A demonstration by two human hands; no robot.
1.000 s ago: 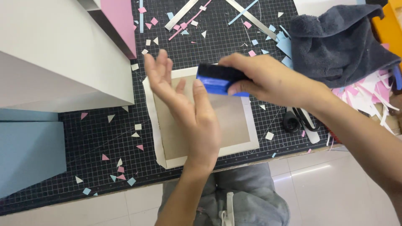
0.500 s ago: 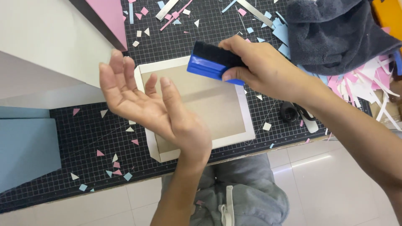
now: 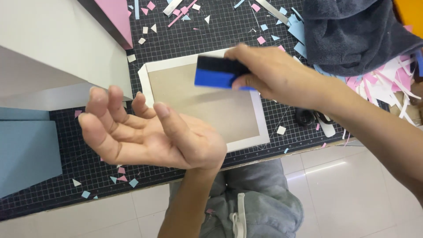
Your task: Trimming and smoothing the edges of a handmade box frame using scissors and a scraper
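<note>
Blue squeegee (image 3: 219, 73) pinched in right hand (image 3: 275, 75) fingers (over board (image 3: 207, 103))

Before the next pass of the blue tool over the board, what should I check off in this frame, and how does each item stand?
1. Right hand grips the blue and black flat scraper tool: ok.
2. Scraper edge flat on the brown cardboard panel with white paper border: cannot tell, contact hidden.
3. Left hand steadies the panel: not ok, it hovers palm up, empty, off the board.
4. Panel lies fully on the black gridded cutting mat: ok.
5. Pink, blue and white paper scraps off the panel's brown face: ok.
6. Dark grey cloth apart from the panel: ok.
</note>
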